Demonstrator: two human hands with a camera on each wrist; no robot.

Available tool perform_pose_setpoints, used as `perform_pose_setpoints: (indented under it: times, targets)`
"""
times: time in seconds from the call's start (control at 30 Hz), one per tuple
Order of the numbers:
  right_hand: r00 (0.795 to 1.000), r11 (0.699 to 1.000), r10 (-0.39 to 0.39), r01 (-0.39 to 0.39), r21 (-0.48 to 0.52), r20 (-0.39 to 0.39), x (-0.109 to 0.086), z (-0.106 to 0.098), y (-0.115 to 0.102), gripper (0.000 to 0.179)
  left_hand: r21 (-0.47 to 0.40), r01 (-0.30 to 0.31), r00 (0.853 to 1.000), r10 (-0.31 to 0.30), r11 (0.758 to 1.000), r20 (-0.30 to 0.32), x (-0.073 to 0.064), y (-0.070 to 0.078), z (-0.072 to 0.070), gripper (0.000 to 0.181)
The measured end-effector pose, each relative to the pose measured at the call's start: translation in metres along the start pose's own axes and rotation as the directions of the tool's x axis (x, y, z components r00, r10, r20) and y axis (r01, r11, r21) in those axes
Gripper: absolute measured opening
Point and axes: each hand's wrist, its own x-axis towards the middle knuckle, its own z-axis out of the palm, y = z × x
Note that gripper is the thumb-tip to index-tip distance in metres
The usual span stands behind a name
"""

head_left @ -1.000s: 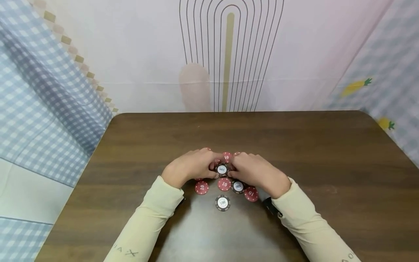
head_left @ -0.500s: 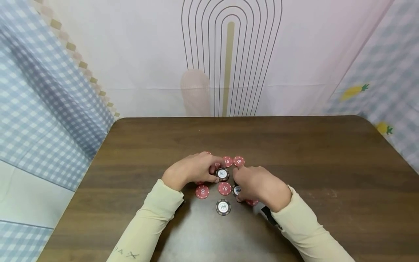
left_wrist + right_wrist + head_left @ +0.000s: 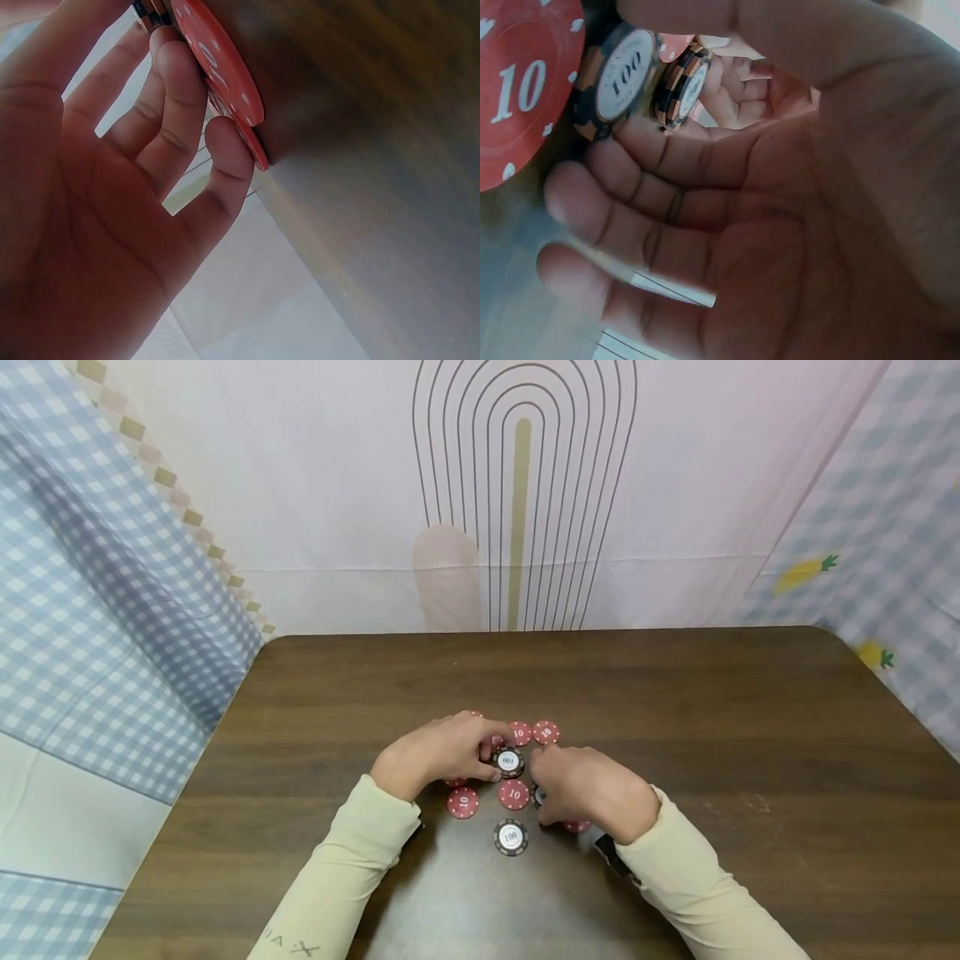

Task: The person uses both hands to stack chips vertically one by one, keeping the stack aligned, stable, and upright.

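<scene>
Black poker chips marked 100 lie in a small stack (image 3: 508,762) near the middle of the table, edged in brown in the right wrist view (image 3: 682,88). My left hand (image 3: 438,752) holds this stack from its left side between thumb and curled fingers. To the right, my right hand (image 3: 592,787) pinches a single black 100 chip (image 3: 622,73) at the table, thumb on one side and fingers on the other. From above, that chip is mostly covered by the hand. A red chip marked 10 (image 3: 526,94) lies beside it.
Several red 10 chips lie around the hands: one in front of the stack (image 3: 513,794), one at left (image 3: 462,802), one behind (image 3: 546,732). Another black 100 chip (image 3: 512,837) lies nearest the person. The wooden table (image 3: 675,693) meets a patterned cloth backdrop (image 3: 337,527).
My right hand has left the black stack and moved toward the person, onto the single black chip at its right. The left hand has stayed at the stack. The head view has tilted slightly.
</scene>
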Motion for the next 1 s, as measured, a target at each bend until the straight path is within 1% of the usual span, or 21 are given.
perform_pose_setpoints:
  times: [0.2, 0.3, 0.5, 0.6, 0.67, 0.8, 0.87, 1.0]
  targets:
    - [0.999, 0.999, 0.036, -0.036, 0.008, 0.028, 0.0015, 0.0004, 0.0, 0.025, -0.026, -0.004, 1.0, 0.004, 1.0, -0.002, -0.0001, -0.0018, 0.001, 0.038]
    - [0.998, 0.999, 0.048, -0.048, 0.019, 0.045, 0.0012, 0.0003, 0.0002, 0.029, -0.021, -0.007, 1.0, 0.007, 1.0, -0.007, 0.0003, -0.0022, 0.0022, 0.037]
    - [0.997, 0.995, 0.06, -0.064, 0.083, 0.044, -0.0015, -0.0001, 0.0012, 0.043, -0.006, -0.002, 1.0, 0.002, 1.0, -0.017, 0.0011, -0.0015, 0.0032, 0.034]
    - [0.999, 0.994, 0.051, -0.052, 0.098, 0.012, -0.0021, -0.0016, 0.0031, 0.052, -0.017, -0.006, 1.0, 0.005, 1.0, -0.024, 0.0013, -0.0003, 0.0027, 0.035]
    - [0.999, 0.997, 0.03, -0.029, 0.076, -0.013, -0.0022, -0.0029, 0.0045, 0.059, -0.025, -0.001, 1.0, 0.001, 1.0, -0.021, 0.0011, 0.0007, 0.0023, 0.036]
    - [0.998, 0.999, -0.025, 0.026, 0.019, -0.055, -0.0008, -0.0042, 0.0059, 0.062, -0.03, 0.023, 1.0, -0.024, 0.999, -0.011, -0.0004, 0.0019, 0.0029, 0.038]
    - [0.998, 0.999, -0.035, 0.035, 0.009, -0.057, -0.0007, -0.0046, 0.0059, 0.062, -0.026, 0.035, 0.999, -0.035, 0.999, -0.008, -0.0011, 0.002, 0.0033, 0.038]
    - [1.0, 0.998, -0.008, 0.009, 0.07, -0.012, -0.0018, -0.0057, 0.0057, 0.065, -0.029, 0.029, 0.999, -0.029, 0.999, -0.015, -0.0011, 0.0015, 0.004, 0.037]
